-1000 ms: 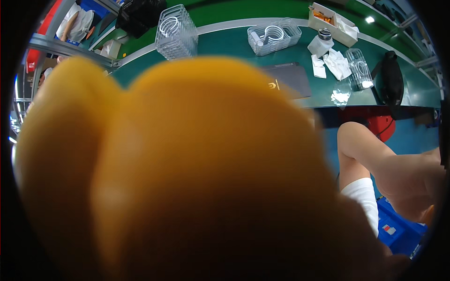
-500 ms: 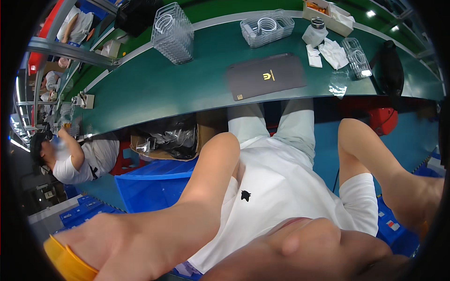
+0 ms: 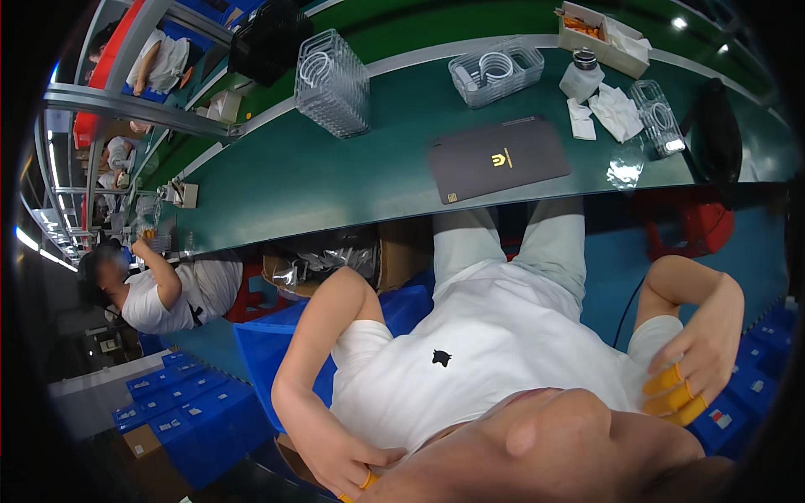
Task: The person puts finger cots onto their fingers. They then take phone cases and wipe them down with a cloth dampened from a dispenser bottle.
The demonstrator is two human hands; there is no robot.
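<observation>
Both hands are raised close to my upper body, away from the bench. My left hand (image 3: 348,465) is low in the picture beside the white shirt (image 3: 495,335). Its thumb stands apart from the fingers, which wear yellow finger cots (image 3: 369,479); some fingertips are hidden, and nothing shows in it. On the other side my right hand (image 3: 700,356) hangs bent at the wrist by the shirt's sleeve. Yellow finger cots (image 3: 669,394) cover its loosely extended fingers, with no object among them. A dark grey closed flat case or laptop (image 3: 503,159) lies on the green bench (image 3: 251,201).
Along the bench stand stacked clear trays (image 3: 333,88) with white coiled cables, another clear tray (image 3: 496,75), a dispenser bottle (image 3: 581,77), tissues (image 3: 616,113) and a black bag (image 3: 717,134). Blue bins (image 3: 201,427) sit behind me. A co-worker (image 3: 159,289) works at left.
Both hands have come in from the picture's sides toward my shoulders, elbows bending. The view has shifted slightly, so the bench appears lower and further right.
</observation>
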